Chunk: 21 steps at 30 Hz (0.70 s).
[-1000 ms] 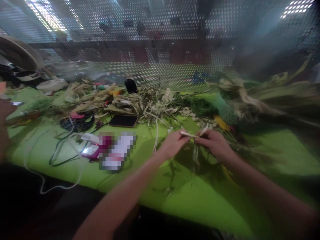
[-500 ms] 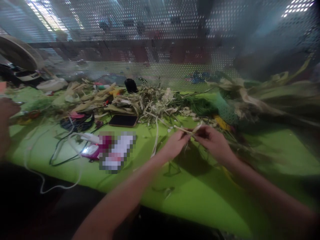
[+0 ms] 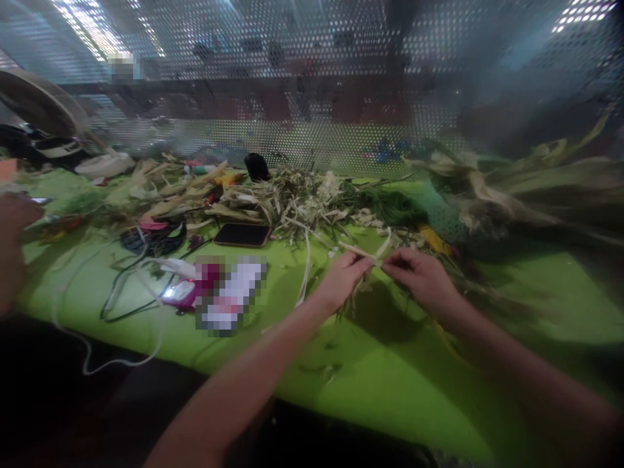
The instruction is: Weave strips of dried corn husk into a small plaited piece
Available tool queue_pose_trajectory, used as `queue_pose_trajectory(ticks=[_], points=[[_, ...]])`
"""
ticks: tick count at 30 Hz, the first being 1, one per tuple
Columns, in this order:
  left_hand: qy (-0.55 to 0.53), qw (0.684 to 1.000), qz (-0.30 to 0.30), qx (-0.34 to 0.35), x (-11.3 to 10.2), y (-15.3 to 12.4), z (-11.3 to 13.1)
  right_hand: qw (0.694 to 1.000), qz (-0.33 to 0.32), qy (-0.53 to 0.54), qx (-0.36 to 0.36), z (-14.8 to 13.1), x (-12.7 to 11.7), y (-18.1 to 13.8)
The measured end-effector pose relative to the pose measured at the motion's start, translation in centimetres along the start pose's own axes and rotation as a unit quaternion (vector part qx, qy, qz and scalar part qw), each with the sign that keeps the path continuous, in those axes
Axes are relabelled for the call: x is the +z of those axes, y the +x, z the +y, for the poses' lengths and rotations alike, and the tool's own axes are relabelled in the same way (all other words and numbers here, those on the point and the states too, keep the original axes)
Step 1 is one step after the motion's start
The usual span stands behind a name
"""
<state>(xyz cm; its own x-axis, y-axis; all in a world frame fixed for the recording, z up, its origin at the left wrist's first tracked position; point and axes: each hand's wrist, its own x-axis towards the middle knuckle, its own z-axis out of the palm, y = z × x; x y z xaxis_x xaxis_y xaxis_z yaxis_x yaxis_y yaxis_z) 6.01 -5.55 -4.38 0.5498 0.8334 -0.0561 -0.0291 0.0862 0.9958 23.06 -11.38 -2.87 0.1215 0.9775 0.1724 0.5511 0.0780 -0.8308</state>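
Note:
My left hand (image 3: 344, 278) is closed in a pinch around a pale dried husk strip (image 3: 358, 250), which points up and left past the fingers. Another pale end rises to the right of the pinch. Thin greenish strands hang below this hand. Close beside it, my right hand (image 3: 422, 276) has its thumb and fingers pressed together at the strip's right end. Whatever lies between those fingertips is too small to make out. Both hands are just above the green tabletop (image 3: 390, 383).
Behind the hands lies a heap of dried husks (image 3: 307, 205), with green fibre (image 3: 394, 207) beside it. A phone (image 3: 242, 234), a lit magenta device (image 3: 180, 292) and a white cable (image 3: 117, 366) lie leftward. Another person's hand (image 3: 17, 218) is at far left. Larger husks (image 3: 492, 195) stand right.
My right hand has drawn slightly right, away from the left fingers. A pale strip end now shows upright between the hands. My left hand keeps its pinch.

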Motion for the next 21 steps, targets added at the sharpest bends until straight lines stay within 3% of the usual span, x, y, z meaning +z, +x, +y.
queue_pose_trajectory(ticks=[8, 15, 21], points=[[0.021, 0.998, -0.065, -0.009, -0.7, 0.5, -0.8, 0.995, -0.016, 0.085, 0.054, 0.5, 0.0, 0.1], [0.045, 0.994, -0.102, 0.007, -0.2, 0.6, -1.5, 0.992, 0.02, 0.108, 0.063, 0.5, 0.1, 0.3], [0.201, 0.973, -0.113, 0.03, -0.2, 0.5, -1.0, 0.996, 0.028, 0.072, 0.039, 0.9, 0.2, 0.4]])
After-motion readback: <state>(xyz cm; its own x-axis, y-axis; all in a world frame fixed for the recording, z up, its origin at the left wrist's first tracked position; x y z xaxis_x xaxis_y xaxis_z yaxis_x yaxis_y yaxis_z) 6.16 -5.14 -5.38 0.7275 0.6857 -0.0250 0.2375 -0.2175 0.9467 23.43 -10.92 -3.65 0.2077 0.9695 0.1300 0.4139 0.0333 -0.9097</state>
